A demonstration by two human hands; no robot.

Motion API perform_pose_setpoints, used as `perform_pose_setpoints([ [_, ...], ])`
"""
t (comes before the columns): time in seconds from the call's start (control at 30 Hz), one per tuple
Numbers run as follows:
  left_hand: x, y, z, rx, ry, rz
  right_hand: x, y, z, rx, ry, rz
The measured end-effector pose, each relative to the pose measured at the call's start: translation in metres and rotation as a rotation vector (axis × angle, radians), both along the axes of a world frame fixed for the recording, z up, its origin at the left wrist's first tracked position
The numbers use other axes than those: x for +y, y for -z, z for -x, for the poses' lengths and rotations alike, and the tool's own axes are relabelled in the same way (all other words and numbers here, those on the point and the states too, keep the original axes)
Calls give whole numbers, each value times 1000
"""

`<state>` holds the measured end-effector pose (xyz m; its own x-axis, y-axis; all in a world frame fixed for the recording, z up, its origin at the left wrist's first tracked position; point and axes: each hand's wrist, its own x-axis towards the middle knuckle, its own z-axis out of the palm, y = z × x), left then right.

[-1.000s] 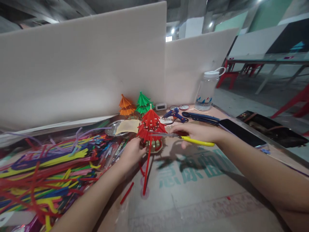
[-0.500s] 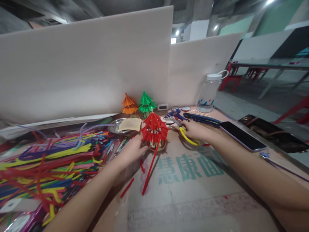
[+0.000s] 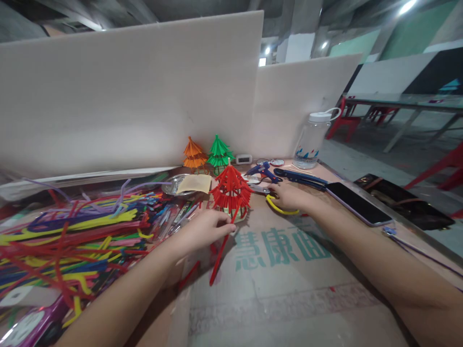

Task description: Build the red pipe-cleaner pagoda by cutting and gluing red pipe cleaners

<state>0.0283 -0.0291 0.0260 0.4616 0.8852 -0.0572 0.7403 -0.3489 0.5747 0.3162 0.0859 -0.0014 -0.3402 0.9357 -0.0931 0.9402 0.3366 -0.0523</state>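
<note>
A small red two-tiered pagoda-like model (image 3: pixel 231 190) made of fuzzy stems stands on the table in front of me. A long red pipe cleaner (image 3: pixel 219 262) slants down from its lower front toward me. My left hand (image 3: pixel 206 229) is beside the model, its thumb and fingers closed around the upper part of this pipe cleaner. To the model's right, my right hand (image 3: pixel 285 196) is closed over the handle end of the yellow-handled scissors (image 3: pixel 280 210), which lie low at the table. The blades point left, toward the model; the hand hides part of the handles.
Piled colourful pipe cleaners (image 3: pixel 83 241) cover the left side. Behind stand an orange model (image 3: pixel 194 154) and a green model (image 3: pixel 218 153). A glue gun (image 3: pixel 264 169), blue cutter (image 3: pixel 302 178), phone (image 3: pixel 358 202) and water bottle (image 3: pixel 311 140) lie or stand right. A white partition (image 3: pixel 137 96) rises behind.
My left hand has moved from the model's left side, right and toward me, onto the red pipe cleaner. My right hand and the scissors have lowered slightly, and the blades lie flatter.
</note>
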Motion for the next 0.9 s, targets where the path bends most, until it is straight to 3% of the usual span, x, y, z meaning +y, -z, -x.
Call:
perform_pose_setpoints([
  [0.13, -11, -19, -2, -170, -36, 26, -1, -4, -1, 40, -30, -36],
  [0.3, -19, -31, -6, -404, -124, -19, -11, -37, 4, 227, -69, -131],
  [0.43, -19, -44, -7, -364, -167, -233, -22, -67, 10, 379, -126, -187],
  [0.53, -6, -59, -2, -384, -228, -422, -20, -78, 13, 404, -98, -209],
  [0.7, 39, -81, 6, -396, -396, -592, 14, -66, 5, 340, 92, -237],
  [0.9, 66, -74, -3, -497, -325, -458, 52, -29, -5, 301, 212, -191],
])
